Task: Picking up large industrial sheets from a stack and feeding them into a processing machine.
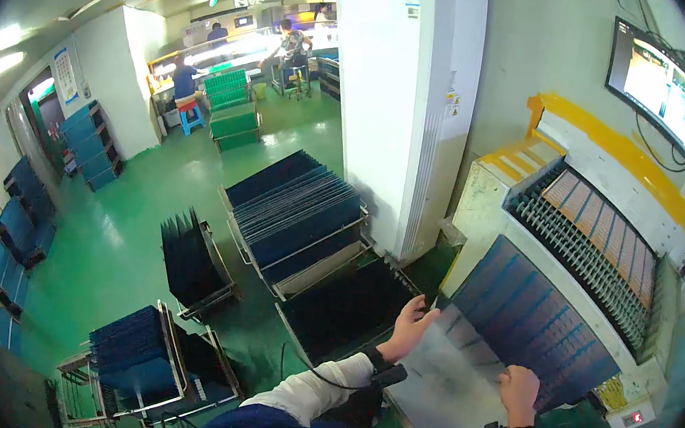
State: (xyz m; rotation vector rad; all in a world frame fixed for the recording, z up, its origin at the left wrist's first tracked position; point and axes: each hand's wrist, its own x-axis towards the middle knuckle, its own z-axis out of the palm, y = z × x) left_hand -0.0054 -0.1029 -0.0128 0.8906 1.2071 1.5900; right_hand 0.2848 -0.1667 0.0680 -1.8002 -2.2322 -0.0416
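Grey translucent flat sheet [449,387] clamped at near edge of white machine worktop [492,201]: left hand [413,323] and right hand [520,393] fingers curled on it, apparently blurred.

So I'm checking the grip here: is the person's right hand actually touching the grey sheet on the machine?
Touching. The head view shows the right hand resting on the near edge of the grey sheet, fingers curled onto it with no gap visible.
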